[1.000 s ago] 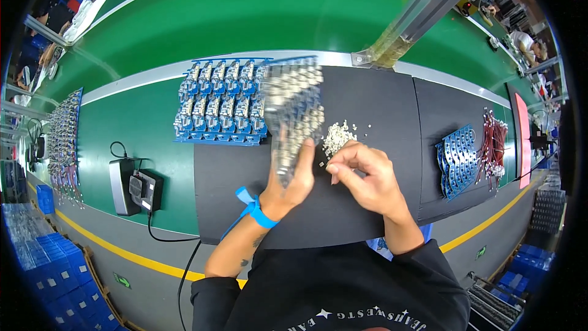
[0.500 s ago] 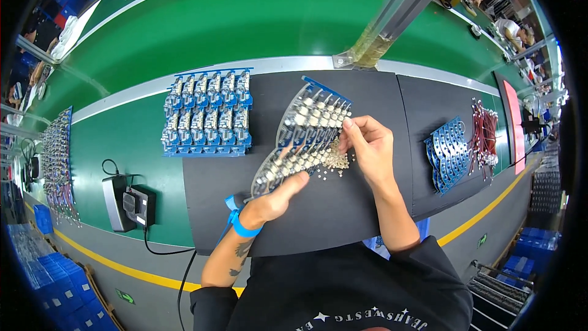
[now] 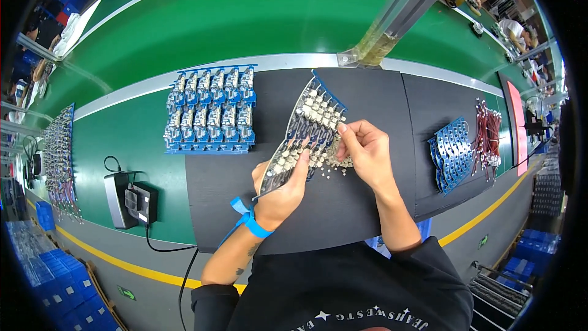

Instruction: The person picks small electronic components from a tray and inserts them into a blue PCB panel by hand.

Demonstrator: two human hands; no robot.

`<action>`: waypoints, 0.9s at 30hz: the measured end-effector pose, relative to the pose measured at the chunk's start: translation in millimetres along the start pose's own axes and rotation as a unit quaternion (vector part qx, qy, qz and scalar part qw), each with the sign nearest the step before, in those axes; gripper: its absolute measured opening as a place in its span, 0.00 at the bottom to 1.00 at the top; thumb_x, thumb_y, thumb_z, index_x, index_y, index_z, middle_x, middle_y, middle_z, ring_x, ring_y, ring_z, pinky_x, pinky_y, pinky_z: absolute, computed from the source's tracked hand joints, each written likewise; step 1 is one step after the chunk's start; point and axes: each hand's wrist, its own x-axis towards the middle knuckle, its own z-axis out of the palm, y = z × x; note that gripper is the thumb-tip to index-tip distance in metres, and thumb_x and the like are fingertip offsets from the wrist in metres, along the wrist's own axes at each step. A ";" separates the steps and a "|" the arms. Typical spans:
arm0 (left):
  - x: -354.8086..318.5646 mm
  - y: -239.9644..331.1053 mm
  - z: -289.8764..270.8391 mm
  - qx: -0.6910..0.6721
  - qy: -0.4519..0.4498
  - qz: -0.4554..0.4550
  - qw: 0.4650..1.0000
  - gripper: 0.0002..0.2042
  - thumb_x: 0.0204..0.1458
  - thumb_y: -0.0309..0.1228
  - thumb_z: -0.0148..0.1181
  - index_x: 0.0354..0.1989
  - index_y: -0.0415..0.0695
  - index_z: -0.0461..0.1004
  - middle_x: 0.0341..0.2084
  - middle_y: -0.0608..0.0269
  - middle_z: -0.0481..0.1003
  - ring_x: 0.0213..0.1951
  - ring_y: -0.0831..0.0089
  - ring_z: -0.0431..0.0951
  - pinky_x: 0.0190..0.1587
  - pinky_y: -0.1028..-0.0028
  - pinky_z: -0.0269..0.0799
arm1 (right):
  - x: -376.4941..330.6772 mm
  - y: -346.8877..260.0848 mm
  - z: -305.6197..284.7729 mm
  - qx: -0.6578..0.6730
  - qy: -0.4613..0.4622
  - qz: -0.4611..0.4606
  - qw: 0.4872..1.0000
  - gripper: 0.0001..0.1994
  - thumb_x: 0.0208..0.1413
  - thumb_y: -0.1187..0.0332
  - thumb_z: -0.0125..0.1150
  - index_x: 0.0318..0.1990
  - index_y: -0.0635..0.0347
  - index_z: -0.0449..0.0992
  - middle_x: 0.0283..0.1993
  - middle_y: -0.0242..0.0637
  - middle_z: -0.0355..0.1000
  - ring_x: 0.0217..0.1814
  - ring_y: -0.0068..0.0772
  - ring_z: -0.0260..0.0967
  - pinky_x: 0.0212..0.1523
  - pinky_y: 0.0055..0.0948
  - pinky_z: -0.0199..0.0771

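My left hand (image 3: 283,195) grips the lower end of a blue circuit board panel (image 3: 301,132), thumb across its face. Rows of small white connectors stand on the panel, which is tilted above a black mat (image 3: 263,227). At the panel's right edge, my right hand (image 3: 369,152) is closed in a pinch, thumb tip against or very near the edge; what its fingers hold, if anything, is hidden. Beneath them lies a pile of small pale connectors (image 3: 344,163), partly covered by the panel and fingers. A blue strap (image 3: 254,220) circles my left wrist.
Populated blue boards (image 3: 210,110) lie at the mat's upper left. To the right are bare blue panels (image 3: 452,154) and red wire bundles (image 3: 487,135). A black corded device (image 3: 141,202) sits on the left; a metal post (image 3: 398,18) rises beyond the mat.
The panel has turned more upright and tilted differently. My left hand has moved up and right along it, its thumb now over the face. My right hand has shifted slightly left and down.
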 end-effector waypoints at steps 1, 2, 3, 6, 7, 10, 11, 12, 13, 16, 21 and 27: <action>-1.2 0.5 1.4 -0.006 -0.002 -0.020 1.000 0.09 0.44 0.16 0.59 0.36 0.31 0.75 0.28 0.51 0.78 0.26 0.65 0.80 0.29 0.74 0.73 | 0.1 0.0 -2.5 -0.031 -0.008 0.001 0.999 0.11 0.56 0.68 0.56 0.28 0.68 0.71 0.17 0.32 0.68 0.18 0.18 0.65 0.20 0.17 0.66; -1.0 1.4 1.0 -0.006 -0.002 -0.021 1.000 0.09 0.44 0.16 0.59 0.36 0.31 0.75 0.28 0.51 0.78 0.26 0.65 0.80 0.29 0.74 0.73 | 0.3 -0.1 -4.7 -0.062 -0.016 0.001 0.998 0.11 0.56 0.68 0.55 0.28 0.68 0.71 0.17 0.32 0.68 0.18 0.17 0.65 0.19 0.17 0.66; -0.4 2.9 0.8 0.015 -0.013 -0.005 1.000 0.10 0.44 0.16 0.59 0.37 0.31 0.74 0.29 0.51 0.78 0.27 0.64 0.80 0.29 0.75 0.73 | 0.4 -1.9 -6.9 -0.063 -0.017 0.002 0.998 0.11 0.56 0.68 0.55 0.28 0.68 0.71 0.17 0.32 0.68 0.18 0.17 0.65 0.19 0.17 0.66; 0.8 10.0 -3.0 0.032 -0.043 -0.019 0.998 0.12 0.43 0.16 0.58 0.39 0.30 0.74 0.31 0.50 0.78 0.28 0.64 0.80 0.30 0.76 0.73 | 0.2 -7.2 -11.0 -0.080 -0.037 0.035 0.996 0.11 0.56 0.68 0.55 0.28 0.68 0.71 0.17 0.31 0.68 0.17 0.17 0.64 0.18 0.17 0.65; 0.9 11.6 -4.1 0.028 -0.062 -0.047 0.997 0.13 0.43 0.15 0.58 0.40 0.30 0.73 0.32 0.50 0.78 0.29 0.65 0.80 0.30 0.76 0.74 | 0.0 -6.7 -11.6 -0.072 -0.038 0.026 0.996 0.11 0.56 0.68 0.56 0.28 0.69 0.71 0.17 0.32 0.68 0.16 0.17 0.64 0.18 0.17 0.65; 0.3 9.7 -1.8 0.014 -0.033 0.031 0.999 0.14 0.43 0.15 0.58 0.41 0.29 0.73 0.32 0.50 0.77 0.29 0.64 0.80 0.30 0.75 0.74 | -4.1 -10.0 -10.8 -0.108 -0.029 0.012 0.994 0.11 0.56 0.69 0.56 0.28 0.69 0.71 0.18 0.33 0.69 0.16 0.17 0.65 0.18 0.18 0.64; 0.9 8.9 -4.1 0.015 -0.033 0.031 0.999 0.14 0.43 0.15 0.58 0.41 0.29 0.73 0.32 0.50 0.77 0.29 0.64 0.80 0.30 0.75 0.74 | -5.4 -11.2 -10.3 -0.151 -0.019 0.008 0.988 0.10 0.55 0.69 0.56 0.27 0.69 0.71 0.18 0.33 0.70 0.17 0.17 0.65 0.18 0.18 0.64; 2.0 7.4 -7.9 0.035 -0.016 0.024 0.999 0.14 0.43 0.15 0.58 0.41 0.29 0.72 0.31 0.49 0.78 0.29 0.63 0.80 0.30 0.75 0.74 | -5.4 -10.5 -11.0 -0.151 -0.018 0.008 0.988 0.10 0.55 0.69 0.56 0.27 0.69 0.71 0.18 0.33 0.70 0.17 0.17 0.65 0.18 0.18 0.64; 3.1 6.4 -9.6 0.054 0.001 0.017 0.998 0.14 0.43 0.15 0.58 0.41 0.29 0.72 0.30 0.49 0.78 0.28 0.62 0.80 0.30 0.74 0.74 | -5.4 -9.0 -11.9 -0.142 -0.023 0.016 0.989 0.10 0.55 0.70 0.56 0.28 0.69 0.71 0.18 0.33 0.70 0.17 0.17 0.65 0.18 0.17 0.65; -1.0 -3.5 -9.1 0.084 0.002 0.035 0.996 0.10 0.42 0.15 0.60 0.36 0.29 0.74 0.28 0.50 0.77 0.27 0.63 0.80 0.29 0.75 0.74 | -4.2 -7.7 -10.0 -0.135 -0.026 0.013 0.990 0.08 0.55 0.71 0.56 0.30 0.69 0.71 0.19 0.33 0.70 0.19 0.17 0.66 0.20 0.16 0.66; 2.2 9.7 -8.5 0.048 -0.057 0.012 0.997 0.11 0.41 0.16 0.61 0.35 0.30 0.74 0.30 0.48 0.77 0.28 0.62 0.80 0.30 0.74 0.75 | -4.7 -8.5 -4.0 -0.083 0.000 -0.048 0.995 0.08 0.53 0.70 0.59 0.33 0.69 0.73 0.21 0.32 0.71 0.20 0.15 0.66 0.21 0.15 0.66; -2.7 0.3 -4.3 -0.041 -0.076 0.068 0.994 0.14 0.41 0.17 0.62 0.40 0.32 0.73 0.34 0.45 0.76 0.33 0.57 0.80 0.34 0.72 0.76 | -3.4 -5.2 -0.7 0.055 -0.007 -0.035 0.998 0.08 0.54 0.70 0.58 0.35 0.69 0.72 0.22 0.32 0.71 0.20 0.16 0.65 0.21 0.15 0.66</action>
